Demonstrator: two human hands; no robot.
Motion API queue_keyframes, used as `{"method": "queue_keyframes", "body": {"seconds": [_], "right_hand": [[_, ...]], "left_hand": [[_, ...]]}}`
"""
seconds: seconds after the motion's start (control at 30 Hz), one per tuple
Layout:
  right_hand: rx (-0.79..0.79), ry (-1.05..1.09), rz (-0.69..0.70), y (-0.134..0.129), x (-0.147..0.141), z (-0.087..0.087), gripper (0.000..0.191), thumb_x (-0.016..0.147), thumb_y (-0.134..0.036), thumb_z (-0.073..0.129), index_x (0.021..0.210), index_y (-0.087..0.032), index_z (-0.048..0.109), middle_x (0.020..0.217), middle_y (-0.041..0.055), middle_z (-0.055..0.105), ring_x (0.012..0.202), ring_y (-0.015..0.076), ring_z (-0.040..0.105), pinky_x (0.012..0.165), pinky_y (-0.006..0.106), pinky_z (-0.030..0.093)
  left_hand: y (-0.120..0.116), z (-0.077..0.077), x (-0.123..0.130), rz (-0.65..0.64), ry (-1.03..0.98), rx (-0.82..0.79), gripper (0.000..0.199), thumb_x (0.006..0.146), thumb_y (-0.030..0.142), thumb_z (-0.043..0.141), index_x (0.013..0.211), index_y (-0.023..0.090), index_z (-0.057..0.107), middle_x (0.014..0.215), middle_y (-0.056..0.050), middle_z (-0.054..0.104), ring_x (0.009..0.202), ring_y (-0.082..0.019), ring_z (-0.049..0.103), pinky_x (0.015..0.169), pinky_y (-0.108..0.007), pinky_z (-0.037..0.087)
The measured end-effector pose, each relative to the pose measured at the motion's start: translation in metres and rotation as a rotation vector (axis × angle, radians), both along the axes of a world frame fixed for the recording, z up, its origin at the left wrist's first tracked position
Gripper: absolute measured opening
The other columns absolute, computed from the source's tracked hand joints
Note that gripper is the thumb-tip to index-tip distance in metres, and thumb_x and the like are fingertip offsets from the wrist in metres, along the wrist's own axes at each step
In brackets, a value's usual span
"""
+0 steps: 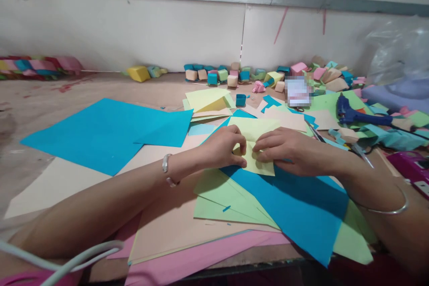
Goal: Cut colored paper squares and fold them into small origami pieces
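Observation:
A small pale-yellow sheet of paper (258,167) with a crease across it lies on a large blue sheet (301,205). My left hand (225,146) is at its left edge, thumb and curled fingers closing on the paper. From the right, my right hand (284,149) rests its stretched fingers on the same sheet, tips near the crease; its thumb is partly hidden. Under the blue sheet, light-green sheets (231,201) stick out below my hands. Another blue sheet (100,134) lies to the left, beyond my left forearm.
Small folded paper cubes (212,78) line the wall. A blue glue gun (360,114) lies at the right among paper scraps, near a magenta object (410,170). Pink sheets (187,259) reach the table's front edge. A white cable (83,254) crosses the lower left.

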State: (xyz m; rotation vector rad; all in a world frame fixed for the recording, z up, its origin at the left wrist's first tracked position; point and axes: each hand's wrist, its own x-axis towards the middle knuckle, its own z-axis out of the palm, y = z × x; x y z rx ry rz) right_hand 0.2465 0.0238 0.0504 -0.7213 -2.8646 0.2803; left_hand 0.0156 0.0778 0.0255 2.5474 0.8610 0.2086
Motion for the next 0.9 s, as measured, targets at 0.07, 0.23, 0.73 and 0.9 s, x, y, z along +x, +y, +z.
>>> {"method": "queue_keyframes", "body": {"seconds": [0.07, 0.23, 0.73, 0.9], "right_hand": [[-0.040, -0.006, 0.018, 0.002, 0.002, -0.002, 0.028, 0.090, -0.007, 0.048, 0.100, -0.021, 0.070, 0.110, 0.0074, 0.071, 0.102, 0.0209, 0.061, 0.090, 0.037, 0.042], [-0.222, 0.009, -0.022, 0.010, 0.008, -0.010, 0.019, 0.095, -0.018, 0.052, 0.094, -0.019, 0.071, 0.105, 0.0083, 0.070, 0.097, 0.0183, 0.062, 0.084, 0.031, 0.045], [-0.336, 0.052, -0.111, 0.016, 0.002, -0.018, 0.028, 0.099, -0.029, 0.045, 0.086, -0.015, 0.065, 0.092, 0.0088, 0.061, 0.087, 0.0184, 0.056, 0.079, 0.031, 0.044], [-0.356, 0.069, -0.109, 0.018, 0.003, -0.017, 0.023, 0.098, -0.025, 0.047, 0.087, -0.016, 0.065, 0.095, 0.0087, 0.062, 0.090, 0.0178, 0.057, 0.081, 0.030, 0.044]], "left_hand": [[0.000, 0.000, 0.000, -0.010, 0.000, -0.002, 0.026, 0.068, 0.035, 0.086, 0.083, 0.019, 0.072, 0.098, -0.006, 0.056, 0.096, -0.024, 0.056, 0.078, -0.030, 0.043], [0.000, 0.001, -0.001, -0.002, 0.022, -0.018, 0.026, 0.068, 0.034, 0.085, 0.085, 0.019, 0.072, 0.101, -0.006, 0.056, 0.096, -0.023, 0.055, 0.079, -0.031, 0.043], [-0.001, 0.005, -0.002, 0.001, 0.089, 0.042, 0.040, 0.067, 0.037, 0.086, 0.099, 0.019, 0.068, 0.103, -0.007, 0.056, 0.094, -0.024, 0.054, 0.075, -0.030, 0.043], [-0.004, 0.011, -0.004, -0.121, 0.038, 0.066, 0.016, 0.076, 0.017, 0.077, 0.091, 0.020, 0.075, 0.103, -0.006, 0.063, 0.091, -0.019, 0.060, 0.077, -0.028, 0.045]]}}
